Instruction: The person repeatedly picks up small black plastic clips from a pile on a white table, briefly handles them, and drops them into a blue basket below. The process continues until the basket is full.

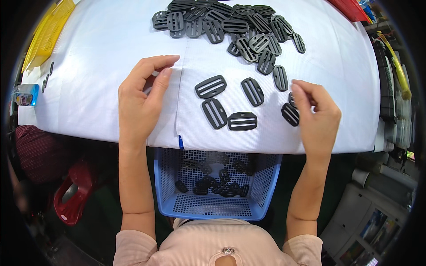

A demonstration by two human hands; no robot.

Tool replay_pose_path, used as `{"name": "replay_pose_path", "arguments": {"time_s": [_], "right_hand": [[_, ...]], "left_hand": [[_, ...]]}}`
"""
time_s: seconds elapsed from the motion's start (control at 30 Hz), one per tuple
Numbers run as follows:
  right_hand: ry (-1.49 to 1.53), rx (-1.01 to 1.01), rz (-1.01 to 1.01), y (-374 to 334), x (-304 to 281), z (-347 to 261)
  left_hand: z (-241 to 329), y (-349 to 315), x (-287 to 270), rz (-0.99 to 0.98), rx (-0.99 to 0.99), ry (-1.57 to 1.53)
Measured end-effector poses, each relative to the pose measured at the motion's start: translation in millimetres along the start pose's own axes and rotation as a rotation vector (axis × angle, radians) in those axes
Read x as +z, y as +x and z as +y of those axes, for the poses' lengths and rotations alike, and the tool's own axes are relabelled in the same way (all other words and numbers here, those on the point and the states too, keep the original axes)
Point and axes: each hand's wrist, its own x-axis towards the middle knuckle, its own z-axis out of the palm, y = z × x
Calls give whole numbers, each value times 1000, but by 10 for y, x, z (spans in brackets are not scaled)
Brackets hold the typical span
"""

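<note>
My left hand (144,95) hovers over the left part of the white-covered table, its thumb and forefinger apart with nothing between them. To the right, my right hand (318,108) has its thumb and forefinger drawn together; whether they pinch anything is hidden. Beside its thumb lies a black slide buckle (290,115), and another buckle (291,100) is partly covered by the hand. Between my hands several flat black strap buckles lie spread out, among them one tilted buckle (211,87) and one level buckle (242,121). A single buckle (280,78) rests just beyond my right fingertips.
A heap of black buckles (235,26) covers the table's far middle. Below the near edge, a blue basket (211,208) holds more black pieces. A yellow basket (49,37) and a blue-and-clear pack (26,95) sit at left, a red tray (348,9) far right. A red stool (75,195) stands lower left.
</note>
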Motion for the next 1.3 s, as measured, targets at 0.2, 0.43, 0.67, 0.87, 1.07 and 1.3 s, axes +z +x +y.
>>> {"name": "replay_pose_path", "arguments": {"time_s": [0.2,0.43,0.67,0.87,1.07,1.3], "right_hand": [[-35,142,68,-131,-129,490],[-75,-316,51,-233,63,271],[-285,-467,-49,-398,241,6],[-431,-552,-116,-291,226,-72],[-376,-558,-174,-241,179,14],[-363,-509,-141,-190,223,-24]], "left_hand": [[10,9,6,-5,12,39],[151,-54,174,-72,221,277],[455,-195,684,-162,415,569],[422,-105,680,-233,468,575],[452,-134,640,-196,488,741],[465,-107,664,-217,527,730]]}}
